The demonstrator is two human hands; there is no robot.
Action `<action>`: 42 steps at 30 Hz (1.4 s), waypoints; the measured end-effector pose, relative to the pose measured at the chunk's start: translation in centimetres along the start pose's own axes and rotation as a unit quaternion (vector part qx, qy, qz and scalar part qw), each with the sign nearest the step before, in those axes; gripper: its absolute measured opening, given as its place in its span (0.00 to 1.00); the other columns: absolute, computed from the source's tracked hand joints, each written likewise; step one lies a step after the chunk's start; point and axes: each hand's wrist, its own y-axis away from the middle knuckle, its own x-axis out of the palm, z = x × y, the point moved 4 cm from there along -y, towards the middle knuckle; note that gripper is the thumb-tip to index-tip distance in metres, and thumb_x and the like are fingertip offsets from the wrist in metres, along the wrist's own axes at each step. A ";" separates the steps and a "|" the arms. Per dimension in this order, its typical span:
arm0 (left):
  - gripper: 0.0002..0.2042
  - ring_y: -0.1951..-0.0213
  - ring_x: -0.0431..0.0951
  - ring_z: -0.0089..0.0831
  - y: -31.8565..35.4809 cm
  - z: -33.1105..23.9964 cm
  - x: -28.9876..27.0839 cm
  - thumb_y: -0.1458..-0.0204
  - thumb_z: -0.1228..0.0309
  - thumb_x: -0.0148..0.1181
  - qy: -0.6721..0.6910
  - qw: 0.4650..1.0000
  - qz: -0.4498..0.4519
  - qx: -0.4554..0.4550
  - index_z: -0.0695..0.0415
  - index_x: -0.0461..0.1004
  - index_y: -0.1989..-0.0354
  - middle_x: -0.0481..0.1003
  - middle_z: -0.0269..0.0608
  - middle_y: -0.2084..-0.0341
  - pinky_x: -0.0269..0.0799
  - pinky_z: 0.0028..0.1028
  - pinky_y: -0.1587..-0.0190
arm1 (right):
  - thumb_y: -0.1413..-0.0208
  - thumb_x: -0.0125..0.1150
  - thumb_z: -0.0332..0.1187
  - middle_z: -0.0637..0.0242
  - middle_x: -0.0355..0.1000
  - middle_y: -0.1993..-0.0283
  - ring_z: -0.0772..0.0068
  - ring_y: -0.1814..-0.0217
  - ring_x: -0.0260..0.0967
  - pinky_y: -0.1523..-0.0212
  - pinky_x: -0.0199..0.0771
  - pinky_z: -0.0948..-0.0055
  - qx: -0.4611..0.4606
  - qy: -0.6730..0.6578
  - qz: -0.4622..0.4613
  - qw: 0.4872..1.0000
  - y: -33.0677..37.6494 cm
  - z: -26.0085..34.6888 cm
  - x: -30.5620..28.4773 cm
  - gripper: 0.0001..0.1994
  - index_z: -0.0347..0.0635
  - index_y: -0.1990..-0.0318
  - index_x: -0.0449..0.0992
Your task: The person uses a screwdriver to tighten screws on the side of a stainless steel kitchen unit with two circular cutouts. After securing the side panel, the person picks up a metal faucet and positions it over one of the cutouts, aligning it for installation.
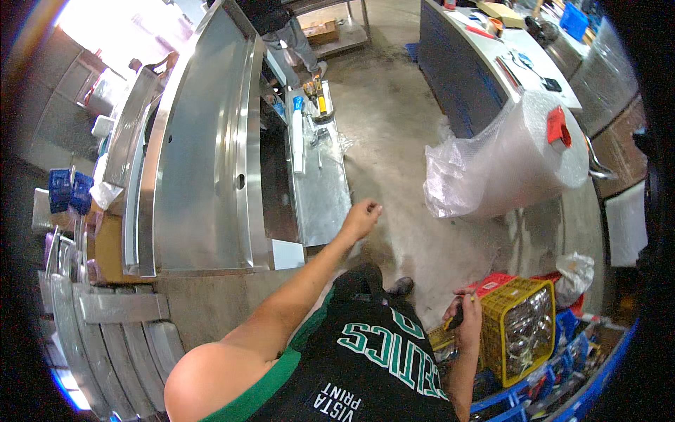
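The left hand (362,216) is stretched out across the middle of the frame, fingers loosely curled and holding nothing, hovering just off the right edge of the narrow steel tabletop (320,204) that runs up from the centre toward the top of the picture. The right hand (465,318), low at the right, is closed around a small dark tool with a yellow part (455,318) — too small to tell its kind — and sits touching the left side of the yellow wire basket (519,325), which is packed with shiny wrapped pieces. On the tabletop, higher up near the top centre, lie a long white tube (298,144) and a few yellow-handled tools (318,95); to its left stands the big stainless steel unit (204,155) with its folded sheet panels. To the right of the reaching hand, a large roll of bubble wrap (513,158) rests on the concrete floor (394,119). Judging from the posture, the reach is a long one from a low position, so it pays to steady the body first and bring the left hand down flat on the tabletop edge rather than grope — the sheet-metal rims there look thin and may be sharp. Keeping the right hand's grip firm on the tool, away from the basket's wire, should avoid snagging while attention is on the left.
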 end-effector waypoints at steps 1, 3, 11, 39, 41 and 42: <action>0.16 0.67 0.82 0.34 -1.4 0.0 -0.8 0.40 0.60 0.60 -0.002 0.999 -0.037 -0.010 0.61 0.79 0.54 0.82 0.47 0.66 0.77 0.33 0.61 | 0.29 0.49 0.39 0.68 0.64 0.75 0.74 0.75 0.64 0.71 0.72 0.70 -0.019 0.023 -0.003 1.000 -1.4 1.2 -0.9 0.13 0.36 0.53 0.69; 0.15 0.66 0.83 0.36 -3.9 0.1 -2.4 0.40 0.61 0.61 -0.011 0.994 -0.098 -0.041 0.61 0.79 0.54 0.82 0.47 0.65 0.77 0.34 0.61 | 0.28 0.48 0.40 0.70 0.62 0.77 0.76 0.76 0.62 0.72 0.71 0.72 -0.029 0.095 -0.017 0.995 -4.4 2.7 -2.5 0.13 0.38 0.52 0.69; 0.13 0.58 0.82 0.47 -17.9 3.2 -11.3 0.42 0.64 0.60 -0.146 0.952 -0.237 -0.127 0.60 0.80 0.57 0.82 0.52 0.63 0.75 0.42 0.55 | 0.30 0.53 0.37 0.70 0.66 0.74 0.78 0.74 0.64 0.69 0.73 0.74 0.002 0.156 -0.059 0.986 -15.9 6.0 -2.9 0.12 0.37 0.50 0.71; 0.23 0.46 0.74 0.59 -25.9 2.9 -22.3 0.37 0.68 0.49 -0.310 0.834 -0.425 -0.165 0.61 0.60 0.34 0.69 0.59 0.45 0.71 0.50 0.47 | 0.44 0.66 0.38 0.46 0.63 0.35 0.40 0.35 0.62 0.34 0.61 0.47 -0.219 0.784 -0.298 0.498 -45.6 31.5 -8.5 0.31 0.46 0.33 0.67; 0.24 0.45 0.73 0.59 -22.2 0.7 -21.3 0.37 0.68 0.50 -0.293 0.824 -0.473 -0.107 0.61 0.60 0.34 0.69 0.59 0.44 0.71 0.50 0.46 | 0.44 0.66 0.39 0.47 0.63 0.34 0.41 0.34 0.61 0.33 0.60 0.46 -0.257 0.776 -0.289 0.498 -45.1 32.0 -8.7 0.30 0.46 0.33 0.67; 0.24 0.43 0.71 0.59 -20.8 0.3 -20.8 0.37 0.68 0.50 -0.262 0.831 -0.475 -0.123 0.62 0.59 0.34 0.68 0.59 0.43 0.69 0.48 0.43 | 0.43 0.66 0.38 0.48 0.63 0.34 0.41 0.34 0.61 0.33 0.60 0.46 -0.287 0.768 -0.286 0.495 -44.8 32.3 -8.7 0.30 0.47 0.33 0.67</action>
